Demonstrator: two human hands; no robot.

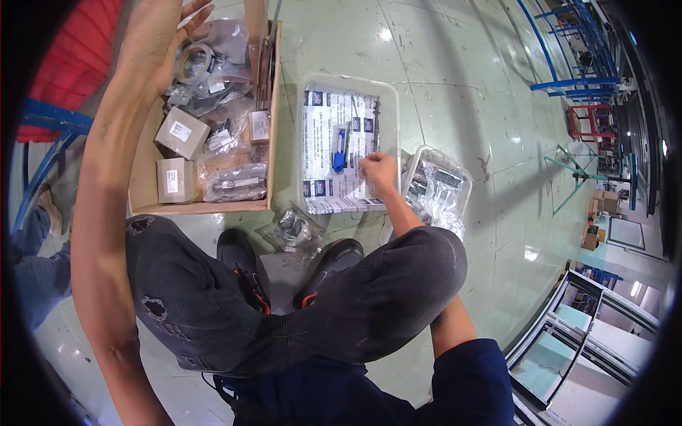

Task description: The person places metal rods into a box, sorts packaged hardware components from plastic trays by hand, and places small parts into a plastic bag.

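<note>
My left arm reaches along the left side to the far edge, where my left hand (165, 32) is partly cut off by the picture's top. Its visible fingers are spread, close above the cardboard box (274, 160) of bagged parts and small cartons. Over the right side of a translucent plastic bin (389, 106), my right hand (380, 171) has its fingers curled together. Whatever they may pinch is too small to make out. Printed paper (323, 145) lines that bin. A blue utility knife (339, 153) lies on the paper, left of my right hand.
A smaller bin (465, 186) of bagged parts stands beside my right forearm. On the floor near my shoes lies a clear bag (293, 231) with parts. Blue metal racks (575, 85) stand far right, framed panels (568, 341) nearer. Another person's legs (39, 263) show at left.
</note>
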